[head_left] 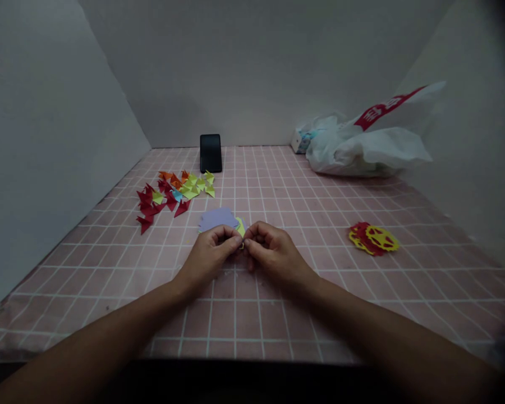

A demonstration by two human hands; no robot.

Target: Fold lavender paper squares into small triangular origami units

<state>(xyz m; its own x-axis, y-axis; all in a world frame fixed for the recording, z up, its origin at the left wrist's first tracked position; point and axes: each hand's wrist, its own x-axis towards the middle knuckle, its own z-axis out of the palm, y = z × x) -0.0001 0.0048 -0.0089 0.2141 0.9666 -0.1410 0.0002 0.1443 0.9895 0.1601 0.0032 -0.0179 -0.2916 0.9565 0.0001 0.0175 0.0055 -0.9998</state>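
Forearms [126, 320] foremost, the left hand [209, 248] overlaps purple paper [219, 217], folded papers [189, 192] beyond.

Passage across the counter [278, 331]: one broad lane separates the right hand [280, 255] from the cut-out discs [374, 238]; another lies between the black phone [211, 152] and the plastic bag [366, 151]. Folded paper pieces [168, 200] obstruct the far left; purple sheets [219, 217] lie just beyond the left hand [212, 251].
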